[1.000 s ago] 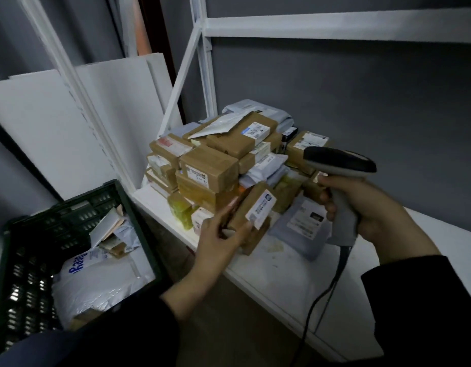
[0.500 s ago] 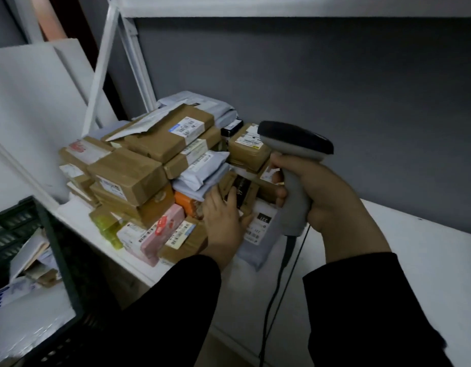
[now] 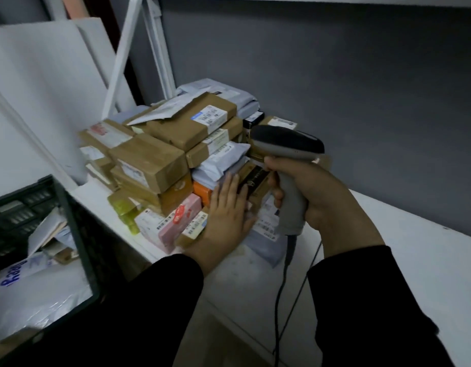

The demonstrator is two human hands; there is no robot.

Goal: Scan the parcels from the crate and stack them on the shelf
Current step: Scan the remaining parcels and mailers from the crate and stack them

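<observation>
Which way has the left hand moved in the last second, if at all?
Yes. Against the pile of parcels, the left hand has gone forward: it was raised in front of the pile, now presses flat against it.

Your view is dim and grey, with soft, even light and faint shadows. The white shelf (image 3: 387, 234) is brightest; your black sleeves (image 3: 149, 313) lose all detail. Parcel labels (image 3: 209, 116) are smeared, unreadable.

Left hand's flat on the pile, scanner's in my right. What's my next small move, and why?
Probably lift the left hand off the pile and reach into the crate for another parcel: that hand lies flat, holding nothing, the right hand grips the scanner, and a white bag lies in the crate.
</observation>
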